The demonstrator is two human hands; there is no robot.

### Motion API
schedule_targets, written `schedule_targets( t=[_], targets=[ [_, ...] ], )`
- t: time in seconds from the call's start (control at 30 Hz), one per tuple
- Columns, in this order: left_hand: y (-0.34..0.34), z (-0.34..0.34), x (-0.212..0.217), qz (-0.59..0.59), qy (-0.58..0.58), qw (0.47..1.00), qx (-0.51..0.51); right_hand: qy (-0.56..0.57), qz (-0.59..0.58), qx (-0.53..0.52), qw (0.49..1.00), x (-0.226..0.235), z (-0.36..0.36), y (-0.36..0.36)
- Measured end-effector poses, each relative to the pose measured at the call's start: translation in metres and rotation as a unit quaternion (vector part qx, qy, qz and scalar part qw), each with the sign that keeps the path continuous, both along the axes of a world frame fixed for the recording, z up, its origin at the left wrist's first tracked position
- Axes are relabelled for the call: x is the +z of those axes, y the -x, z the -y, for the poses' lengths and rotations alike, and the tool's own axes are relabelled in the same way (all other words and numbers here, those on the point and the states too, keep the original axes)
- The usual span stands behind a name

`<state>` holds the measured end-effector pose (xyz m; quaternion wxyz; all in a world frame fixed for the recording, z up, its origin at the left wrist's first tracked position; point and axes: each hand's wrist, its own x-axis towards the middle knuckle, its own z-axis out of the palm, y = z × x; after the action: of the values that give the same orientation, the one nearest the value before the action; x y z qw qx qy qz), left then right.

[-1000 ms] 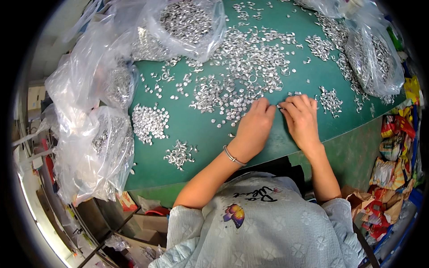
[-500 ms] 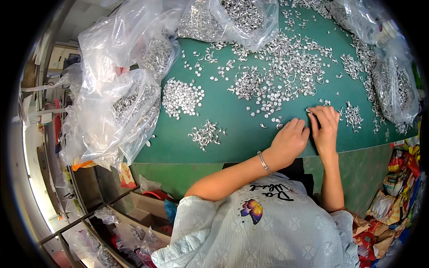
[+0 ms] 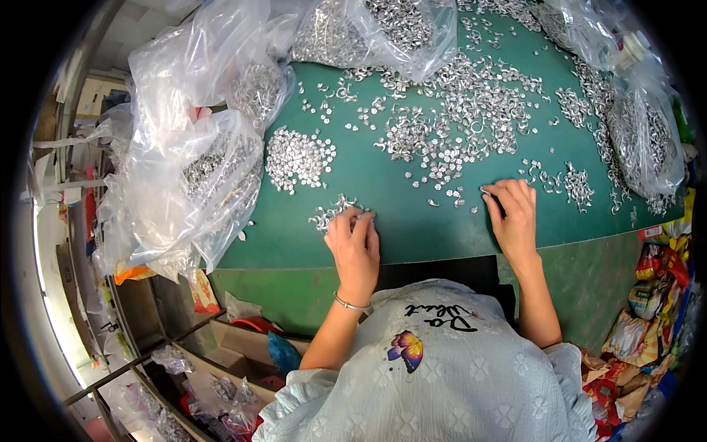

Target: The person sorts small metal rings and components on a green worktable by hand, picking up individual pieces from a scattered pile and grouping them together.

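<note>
My left hand (image 3: 354, 247), with a silver bangle (image 3: 350, 303) on its wrist, reaches down at a small pile of curved silver metal pieces (image 3: 324, 216). Its fingers are bent together at the pile's near right side, and what lies between them is too small to make out. Over the table's right part, my right hand (image 3: 514, 215) pinches a small silver metal piece (image 3: 484, 191) between thumb and forefinger. Left of the big heap, a pile of small flower-shaped silver pieces (image 3: 297, 159) lies beyond my left hand.
A wide heap of mixed silver pieces (image 3: 471, 110) covers the middle of the green table (image 3: 427, 239). Clear plastic bags (image 3: 213, 166) of metal parts stand at the left, with another bag (image 3: 648, 140) at the right. Smaller clusters (image 3: 578, 188) lie beyond my right hand.
My left hand has gone from beside my right hand across to the curved-piece pile at the left. My right hand has shifted slightly left and nearer.
</note>
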<state>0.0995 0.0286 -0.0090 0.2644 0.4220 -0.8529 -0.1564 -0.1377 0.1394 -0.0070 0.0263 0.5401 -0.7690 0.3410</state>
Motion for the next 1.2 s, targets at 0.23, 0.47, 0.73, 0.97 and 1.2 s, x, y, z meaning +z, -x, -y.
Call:
schedule_targets(
  t=[0.23, 0.47, 0.73, 0.97, 1.2],
  targets=[
    [0.017, -0.024, 0.006, -0.076, -0.026, 0.995, -0.055, 0.005, -0.002, -0.029, 1.0, 0.005, 0.002, -0.009],
    [0.071, -0.036, -0.002, -0.036, -0.028, 0.981, -0.188, 0.002, 0.038, 0.03, 0.999, -0.002, 0.003, -0.022],
    [0.058, -0.017, -0.015, -0.14, -0.101, 0.97, -0.168, 0.013, -0.018, -0.032, 0.999, -0.009, 0.011, -0.006],
    [-0.005, 0.017, 0.007, -0.013, -0.006, 0.999, 0.048, 0.016, -0.012, -0.031, 0.999, -0.005, 0.015, -0.016],
    [-0.015, 0.043, 0.02, 0.08, -0.016, 0.996, -0.037, 0.001, 0.006, -0.019, 1.0, 0.002, 0.016, -0.02]
  ],
)
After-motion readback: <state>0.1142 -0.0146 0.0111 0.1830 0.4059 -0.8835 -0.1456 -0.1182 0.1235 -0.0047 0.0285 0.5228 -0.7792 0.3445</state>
